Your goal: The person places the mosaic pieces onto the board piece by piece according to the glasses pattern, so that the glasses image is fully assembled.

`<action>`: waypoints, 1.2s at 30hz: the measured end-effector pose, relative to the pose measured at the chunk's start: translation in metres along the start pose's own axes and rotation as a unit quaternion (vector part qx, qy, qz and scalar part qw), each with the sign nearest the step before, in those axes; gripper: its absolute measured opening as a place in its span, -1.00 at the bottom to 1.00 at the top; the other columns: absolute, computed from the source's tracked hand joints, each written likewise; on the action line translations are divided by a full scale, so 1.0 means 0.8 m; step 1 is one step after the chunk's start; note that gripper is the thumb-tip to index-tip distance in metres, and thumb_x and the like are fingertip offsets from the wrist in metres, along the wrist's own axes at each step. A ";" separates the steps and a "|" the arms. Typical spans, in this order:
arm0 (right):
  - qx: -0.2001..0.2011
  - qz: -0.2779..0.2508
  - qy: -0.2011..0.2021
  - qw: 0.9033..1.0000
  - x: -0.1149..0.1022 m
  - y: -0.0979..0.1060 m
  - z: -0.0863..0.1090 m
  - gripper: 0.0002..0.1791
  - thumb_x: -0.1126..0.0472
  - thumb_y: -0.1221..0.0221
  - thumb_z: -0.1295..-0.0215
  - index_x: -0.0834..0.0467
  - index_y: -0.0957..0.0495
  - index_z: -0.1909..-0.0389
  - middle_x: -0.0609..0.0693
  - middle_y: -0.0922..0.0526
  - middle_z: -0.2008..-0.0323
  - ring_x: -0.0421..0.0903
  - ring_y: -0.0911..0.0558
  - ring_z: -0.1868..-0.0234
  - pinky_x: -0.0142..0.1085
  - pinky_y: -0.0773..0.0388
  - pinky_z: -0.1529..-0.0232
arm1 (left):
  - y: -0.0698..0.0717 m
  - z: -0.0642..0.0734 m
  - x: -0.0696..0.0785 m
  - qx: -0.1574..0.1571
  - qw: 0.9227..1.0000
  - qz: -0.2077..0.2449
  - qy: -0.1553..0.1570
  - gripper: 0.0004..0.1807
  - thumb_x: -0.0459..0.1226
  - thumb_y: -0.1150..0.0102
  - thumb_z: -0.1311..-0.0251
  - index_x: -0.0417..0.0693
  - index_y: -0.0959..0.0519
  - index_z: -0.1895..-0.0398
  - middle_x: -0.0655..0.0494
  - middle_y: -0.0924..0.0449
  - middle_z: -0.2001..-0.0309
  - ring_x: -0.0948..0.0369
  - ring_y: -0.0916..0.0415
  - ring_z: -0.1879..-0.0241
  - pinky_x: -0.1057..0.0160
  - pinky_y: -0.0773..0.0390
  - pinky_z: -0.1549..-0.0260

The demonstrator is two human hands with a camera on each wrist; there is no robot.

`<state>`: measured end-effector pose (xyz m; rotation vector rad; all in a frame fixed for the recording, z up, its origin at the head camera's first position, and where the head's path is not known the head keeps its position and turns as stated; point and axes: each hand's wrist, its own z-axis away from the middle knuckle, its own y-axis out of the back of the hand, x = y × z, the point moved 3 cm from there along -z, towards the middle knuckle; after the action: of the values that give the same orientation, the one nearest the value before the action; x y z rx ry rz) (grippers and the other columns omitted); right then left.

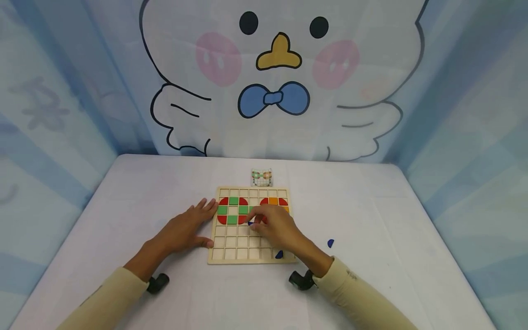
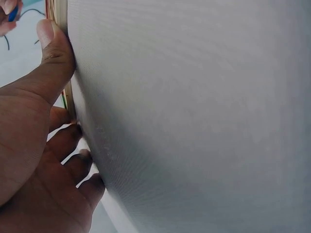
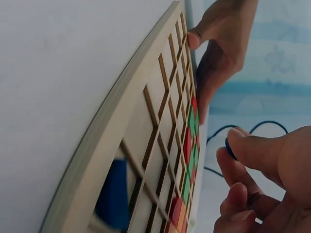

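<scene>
A wooden grid board [image 1: 251, 262] lies on the table with red, green and orange pieces in its far rows. My left hand [image 1: 185, 229] rests along the board's left edge, thumb and fingers spread against the rim. Over the middle of the board, my right hand [image 1: 274, 224] pinches a small blue quarter-circle piece [image 3: 230, 149] between thumb and index finger. Another blue piece [image 1: 279, 254] sits in the near right part of the grid. The right hand hides some of the red and orange pieces.
Just behind the board lies a small pattern card [image 1: 261, 178]. One loose blue piece [image 1: 331, 243] is on the white tabletop [image 1: 371, 275] to the right. A curtain with a cartoon figure [image 1: 276, 128] hangs behind the table.
</scene>
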<state>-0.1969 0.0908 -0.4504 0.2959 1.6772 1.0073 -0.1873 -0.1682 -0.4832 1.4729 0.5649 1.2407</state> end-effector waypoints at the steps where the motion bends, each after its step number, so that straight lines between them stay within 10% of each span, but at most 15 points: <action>1: -0.002 0.003 0.005 1.000 -0.003 -0.002 -0.003 -0.85 0.24 -0.41 -0.38 -0.03 -0.76 0.09 -0.18 -0.68 0.37 -0.18 -0.53 0.38 -0.37 -0.44 0.39 | 0.000 0.000 0.000 -0.001 1.000 -0.001 0.000 0.23 0.08 -0.59 -0.06 -0.08 -0.10 -0.71 -0.12 -0.07 -0.71 -0.21 0.05 -0.70 -0.33 -0.21 -0.57; 36: -0.052 0.059 -0.044 0.996 -0.042 -0.067 -0.069 -0.81 0.14 -0.55 -0.22 -0.08 -0.73 0.49 -0.23 -0.63 0.52 -0.24 -0.56 0.44 -0.38 -0.45 0.45 | 0.002 -0.001 -0.002 0.003 1.000 0.012 -0.023 0.22 0.06 -0.59 -0.04 -0.14 -0.12 -0.69 -0.16 -0.09 -0.70 -0.24 0.03 -0.69 -0.33 -0.19 -0.58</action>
<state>-0.2179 0.0108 -0.4659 0.3696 1.5357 1.1494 -0.1890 -0.1693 -0.4827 1.5125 0.5226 1.2215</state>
